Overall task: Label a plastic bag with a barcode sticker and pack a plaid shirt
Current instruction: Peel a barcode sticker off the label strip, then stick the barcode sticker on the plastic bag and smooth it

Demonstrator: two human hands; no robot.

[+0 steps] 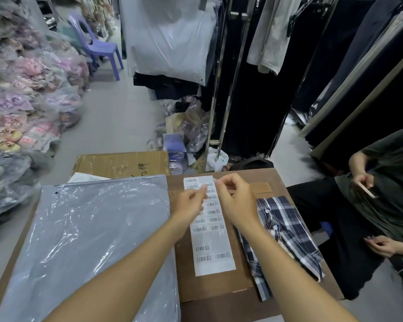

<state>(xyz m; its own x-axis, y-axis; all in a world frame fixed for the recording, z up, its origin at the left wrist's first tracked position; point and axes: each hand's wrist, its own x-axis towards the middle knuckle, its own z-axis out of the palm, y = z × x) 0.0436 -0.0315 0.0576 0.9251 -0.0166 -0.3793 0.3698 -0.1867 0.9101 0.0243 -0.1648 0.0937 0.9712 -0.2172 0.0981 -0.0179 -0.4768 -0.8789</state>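
A long white sheet of barcode stickers (213, 242) lies on the brown cardboard surface (219, 289) in the middle. My left hand (192, 202) pinches the sheet's upper part. My right hand (234, 198) has thumb and forefinger closed near the sheet's top right corner; whether a sticker is between them I cannot tell. A stack of grey translucent plastic bags (91, 240) lies flat to the left. A folded navy-and-white plaid shirt (286, 231) lies to the right, partly under my right forearm.
A second person sits at the right holding a phone (368, 191). A flat carton (123, 163) lies beyond the bags. Bagged clothes are piled at the left (21, 108). Dark garments hang on racks (265, 77) ahead, and a purple plastic chair (98, 46) stands far back.
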